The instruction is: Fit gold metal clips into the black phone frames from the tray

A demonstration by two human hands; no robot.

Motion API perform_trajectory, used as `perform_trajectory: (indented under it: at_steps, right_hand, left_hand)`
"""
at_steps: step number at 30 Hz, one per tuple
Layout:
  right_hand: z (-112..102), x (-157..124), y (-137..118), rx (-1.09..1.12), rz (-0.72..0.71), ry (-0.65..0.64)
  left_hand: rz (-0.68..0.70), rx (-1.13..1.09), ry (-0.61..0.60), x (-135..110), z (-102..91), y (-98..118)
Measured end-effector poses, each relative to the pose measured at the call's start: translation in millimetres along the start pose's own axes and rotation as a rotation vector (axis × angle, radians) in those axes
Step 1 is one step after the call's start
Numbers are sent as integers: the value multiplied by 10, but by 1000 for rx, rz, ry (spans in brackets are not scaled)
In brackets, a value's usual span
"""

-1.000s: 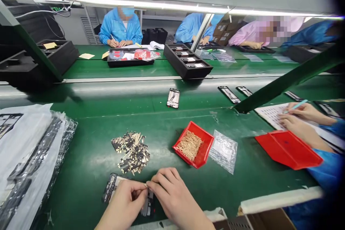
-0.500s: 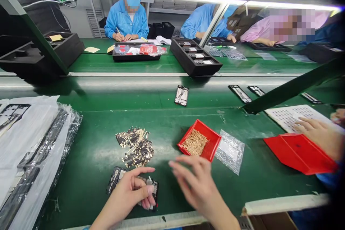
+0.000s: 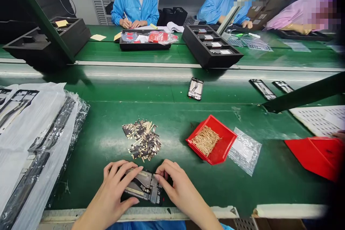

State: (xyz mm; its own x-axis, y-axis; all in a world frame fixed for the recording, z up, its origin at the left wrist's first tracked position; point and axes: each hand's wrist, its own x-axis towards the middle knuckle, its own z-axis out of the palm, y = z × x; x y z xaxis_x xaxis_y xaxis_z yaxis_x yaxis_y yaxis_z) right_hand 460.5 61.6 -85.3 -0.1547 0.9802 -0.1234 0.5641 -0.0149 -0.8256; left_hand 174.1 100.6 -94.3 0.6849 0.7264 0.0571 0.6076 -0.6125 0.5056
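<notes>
An open phone frame (image 3: 145, 185) with grey and black parts lies on the green bench at the front edge. My left hand (image 3: 115, 187) grips its left end, fingers along the far side and thumb at the near side. At the frame's far right corner, my right hand (image 3: 175, 183) is closed in a pinch; whatever sits between the fingertips is hidden. Just beyond the hands is a loose pile of small black and gold flex parts (image 3: 144, 140). A red bin (image 3: 223, 147) with thin tan strips (image 3: 206, 140) stands farther right.
Wrapped phone frames (image 3: 40, 143) fill the left side. A clear plastic bag (image 3: 246, 151) lies beside the bin. Another phone frame (image 3: 195, 88) rests farther back. A dark post (image 3: 304, 93) slants in at right, near a second red bin (image 3: 315, 154). Co-workers sit opposite.
My left hand has spread over the phone frame's left end. My right hand has come from near the red bin to the frame's corner. The camera view has shifted.
</notes>
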Motion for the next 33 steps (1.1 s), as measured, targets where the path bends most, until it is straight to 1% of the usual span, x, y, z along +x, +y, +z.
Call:
perform_trajectory:
  at_steps: [4,9,12,17,20,22,23,25,28,30,33]
  right_hand:
    - [24,53,-61,-91,-26,-26]
    - [20,75,-89,-146,-27,-36]
    - [37,63,-61,-186,-67,-24]
    - [118,4,9,-268,-200,27]
    - [187,-71,8,-270,-208,131]
    - [216,-128,-18,-201,-165,196]
    - [223,-154,-36,-144,-130,201]
    - [222,-192,-72,5,-34,155]
    - [210,-202,-112,289,165,75]
    - [199,-186,-125,451,260,86]
    - [175,-151,-133,557,303,100]
  left_hand:
    - [2,-5,-5,-35,76,-37]
    - [-7,-32,0,-15,64,-20]
    - [-9,-35,-3,-19,50,0]
    - [2,-35,-58,2,13,6]
    - [69,-65,-41,48,-33,-15]
    - [116,-116,9,77,-74,-8]
    - [134,-149,44,88,-96,9]
    - [151,-209,109,101,-134,69]
    - [159,-237,182,115,-175,187]
    - [145,-226,201,130,-194,247]
    - [64,-197,168,148,-220,285]
